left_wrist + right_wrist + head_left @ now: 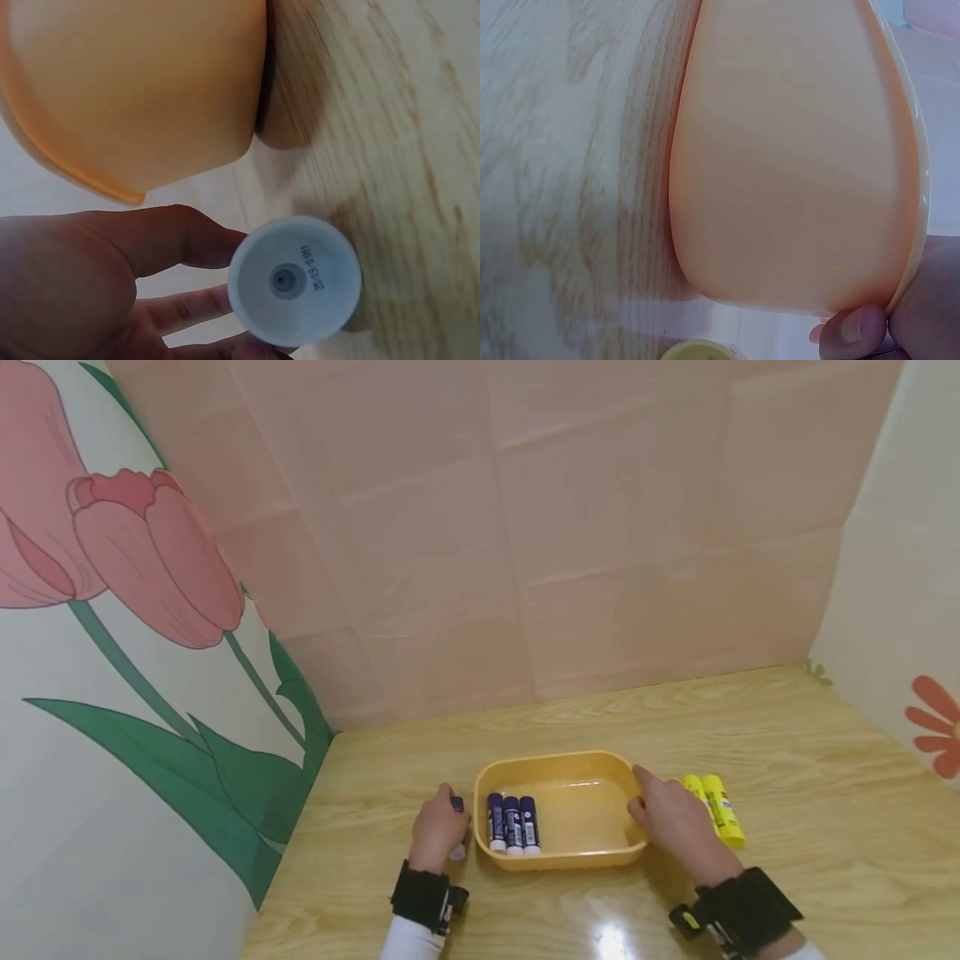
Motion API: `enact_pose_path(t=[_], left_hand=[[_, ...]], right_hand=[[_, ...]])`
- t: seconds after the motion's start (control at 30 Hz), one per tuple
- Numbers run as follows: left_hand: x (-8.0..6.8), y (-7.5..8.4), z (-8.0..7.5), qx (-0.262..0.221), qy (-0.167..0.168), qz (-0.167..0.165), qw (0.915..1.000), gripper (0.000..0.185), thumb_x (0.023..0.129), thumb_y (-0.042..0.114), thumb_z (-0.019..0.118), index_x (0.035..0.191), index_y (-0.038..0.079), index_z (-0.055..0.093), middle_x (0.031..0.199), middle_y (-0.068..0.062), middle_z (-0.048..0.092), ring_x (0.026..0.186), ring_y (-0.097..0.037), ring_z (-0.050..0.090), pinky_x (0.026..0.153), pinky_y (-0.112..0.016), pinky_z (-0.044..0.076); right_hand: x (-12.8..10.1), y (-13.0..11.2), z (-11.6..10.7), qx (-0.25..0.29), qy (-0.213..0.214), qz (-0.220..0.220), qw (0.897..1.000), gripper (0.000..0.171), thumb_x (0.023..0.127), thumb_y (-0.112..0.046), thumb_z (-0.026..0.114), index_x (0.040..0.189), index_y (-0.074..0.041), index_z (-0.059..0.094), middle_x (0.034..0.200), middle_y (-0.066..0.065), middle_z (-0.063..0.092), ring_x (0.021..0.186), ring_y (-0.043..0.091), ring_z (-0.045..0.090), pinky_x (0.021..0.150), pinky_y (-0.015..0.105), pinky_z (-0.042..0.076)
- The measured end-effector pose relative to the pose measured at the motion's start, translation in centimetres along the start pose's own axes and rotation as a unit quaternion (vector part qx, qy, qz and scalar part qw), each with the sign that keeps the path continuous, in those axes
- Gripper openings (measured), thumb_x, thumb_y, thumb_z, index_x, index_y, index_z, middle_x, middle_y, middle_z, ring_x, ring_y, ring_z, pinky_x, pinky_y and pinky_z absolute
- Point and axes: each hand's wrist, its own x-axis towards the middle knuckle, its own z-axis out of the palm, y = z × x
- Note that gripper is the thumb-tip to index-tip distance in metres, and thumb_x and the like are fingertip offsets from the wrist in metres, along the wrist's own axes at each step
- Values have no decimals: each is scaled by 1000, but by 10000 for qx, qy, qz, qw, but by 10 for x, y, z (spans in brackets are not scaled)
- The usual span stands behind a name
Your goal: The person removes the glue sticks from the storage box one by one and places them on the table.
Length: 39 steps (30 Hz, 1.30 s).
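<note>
A pale wooden table [787, 752] with a glossy grain sits boxed in by panels: plain pink at twelve o'clock, a large tulip print at nine o'clock, and a cream panel with an orange flower at three o'clock. Near the table's six o'clock edge stands a shallow orange tray [558, 762]. Three blue glue sticks [513, 823] lie side by side in its nine o'clock end. The left hand [437, 831] rests just outside the tray at nine o'clock, fingers curled round another blue glue stick [457, 804]; the left wrist view shows its white round end [294, 280]. The right hand [675, 827] grips the tray's three o'clock rim, thumb inside. Two yellow glue sticks [716, 808] lie on the table just beyond that hand.
</note>
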Motion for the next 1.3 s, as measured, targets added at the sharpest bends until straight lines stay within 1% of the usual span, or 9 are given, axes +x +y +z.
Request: enact_pose_path(t=[0.1,0.13,0.33,0.57,0.73,0.93,1.07,1.17,1.3], left_hand=[[1,-1,1,-11,11,5,10000,34,88,16,69,118,6,55,87,-13,63,69,-23,59,61,-36,49],[1,-1,1,35,35,57,10000,33,88,16,69,116,6,55,87,-13,63,69,-23,59,61,-37,49],[0,2,0,175,106,172,9996,35,88,18,67,117,3,56,90,-16,63,73,-26,58,66,-42,50],[-2,5,-1,201,84,36,9998,45,89,20,66,129,3,54,104,-22,66,83,-30,62,75,-48,53],[-2,5,-1,276,57,49,9996,46,92,22,65,132,3,53,111,-25,66,91,-34,64,81,-51,52],[-1,4,0,403,25,89,9991,44,94,24,65,130,2,54,110,-24,66,88,-32,64,78,-50,52],[1,4,1,364,-10,40,9993,39,94,24,65,125,2,56,108,-22,67,85,-30,63,77,-48,52],[1,4,1,317,-29,-25,9995,38,94,23,65,124,2,57,109,-22,66,88,-31,64,79,-49,53],[1,5,0,350,-18,-67,9994,42,93,24,66,128,2,55,112,-24,66,94,-34,65,82,-52,53]], right_hand=[[-1,0,0,-1,55,-53,10000,59,94,-11,55,143,15,36,74,9,52,56,19,46,50,32,39],[-1,0,0,-14,109,-96,9999,58,94,-11,55,142,15,37,73,9,51,56,19,46,49,32,38],[-3,0,1,-115,351,-266,9990,55,92,-10,56,139,15,41,67,6,46,53,18,43,48,30,36],[-3,-1,-1,-27,213,-181,9996,57,93,-10,55,141,16,38,70,7,48,55,18,44,49,30,37],[-3,-1,0,-36,184,-147,9997,57,93,-10,55,142,15,38,70,7,48,55,18,44,49,30,37],[-2,0,1,-15,104,-75,9999,58,94,-11,54,143,15,36,69,7,48,55,18,44,49,31,37],[-1,0,1,-1,94,-66,9999,59,94,-11,55,144,14,36,69,7,48,54,19,45,49,31,38],[-1,0,1,-1,90,-76,9999,59,94,-11,55,144,14,36,69,7,48,55,18,45,49,31,37],[-1,-1,1,-6,52,-51,10000,59,94,-11,54,144,14,35,69,7,48,55,18,45,49,30,37]])
